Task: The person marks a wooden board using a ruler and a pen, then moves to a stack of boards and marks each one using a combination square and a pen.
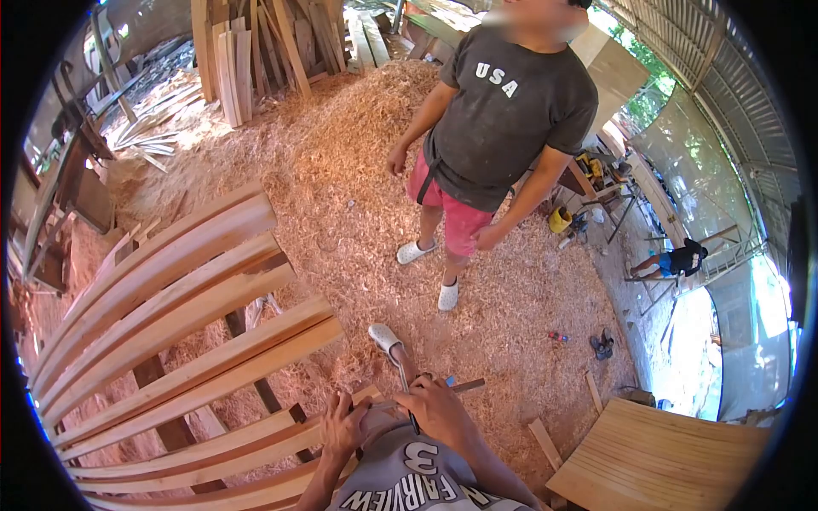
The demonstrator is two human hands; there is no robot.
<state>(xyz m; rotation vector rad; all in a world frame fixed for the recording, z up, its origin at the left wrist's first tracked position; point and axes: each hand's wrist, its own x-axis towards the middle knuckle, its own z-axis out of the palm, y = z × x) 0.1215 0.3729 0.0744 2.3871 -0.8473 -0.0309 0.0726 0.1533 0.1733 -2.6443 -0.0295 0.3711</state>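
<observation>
My right hand (434, 410) is closed around a thin metal tool with a dark lower end (404, 381), held slanted in front of my lap. Its exact kind I cannot tell. A small blue piece and the end of a dark wooden strip (469, 386) show just beyond these fingers. To the left, my left hand (342, 423) has its fingers bent and somewhat apart, with nothing visible in them. It is close to the end of a light wooden strip (368, 394) and beside my thigh. Long curved wooden planks (213, 353) fan out along my left side.
A person in a dark shirt (511, 111) stands ahead on the shavings-covered floor (358, 221). Upright boards (256, 51) lean at the back. A striped wooden panel (660, 460) lies at lower right. Sandals (601, 344) and a yellow container (560, 220) are on the right; another person (682, 259) is farther off.
</observation>
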